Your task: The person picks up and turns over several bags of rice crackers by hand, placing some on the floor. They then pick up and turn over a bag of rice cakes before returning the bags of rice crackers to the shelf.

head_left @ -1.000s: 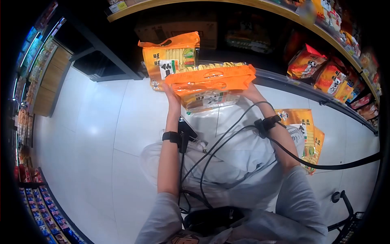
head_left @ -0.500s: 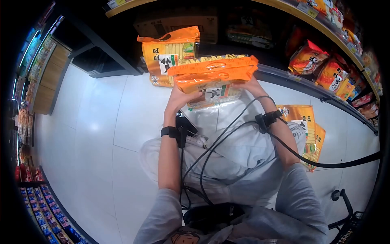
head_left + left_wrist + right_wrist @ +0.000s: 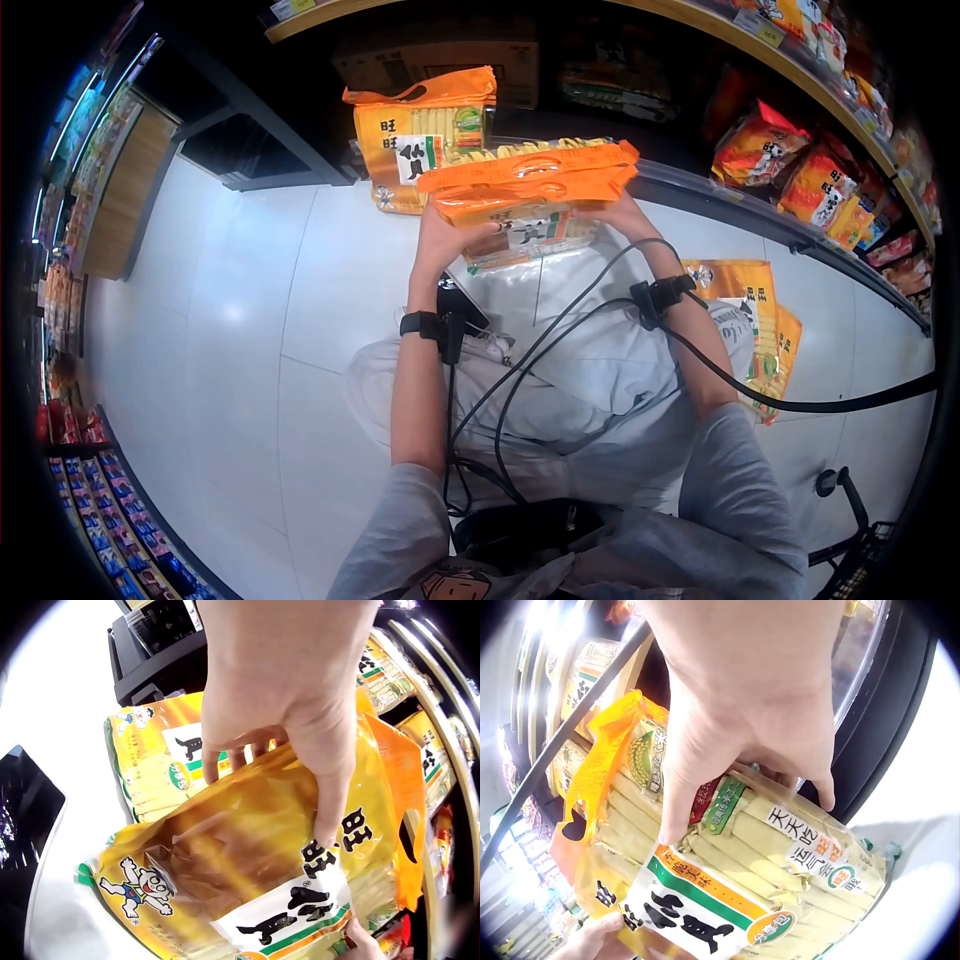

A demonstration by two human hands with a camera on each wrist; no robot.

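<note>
Both hands hold an orange and yellow snack bag (image 3: 530,185) upright at the shelf's foot. My left hand (image 3: 440,240) grips its left end; in the left wrist view the left hand (image 3: 285,690) has its thumb on the front and fingers curled over behind. My right hand (image 3: 622,215) grips the right end; the right wrist view shows the right hand (image 3: 742,697) with thumb on the clear front and fingers round the back. Another like bag (image 3: 400,150) stands behind at the left. In the left wrist view, a bag (image 3: 154,761) is behind the held one.
More such bags (image 3: 755,320) lie on the floor (image 3: 230,400) right of the person's legs. Red snack bags (image 3: 760,150) sit on the lower shelf at right. A dark phone-like device (image 3: 458,302) lies near the left wrist. Black cables run from the wrist straps. A cardboard box is in the shelf's shadow.
The held bag has risen slightly in the head view since a second ago, and both thumbs now lie across its near side. In the last half second, little has moved.
</note>
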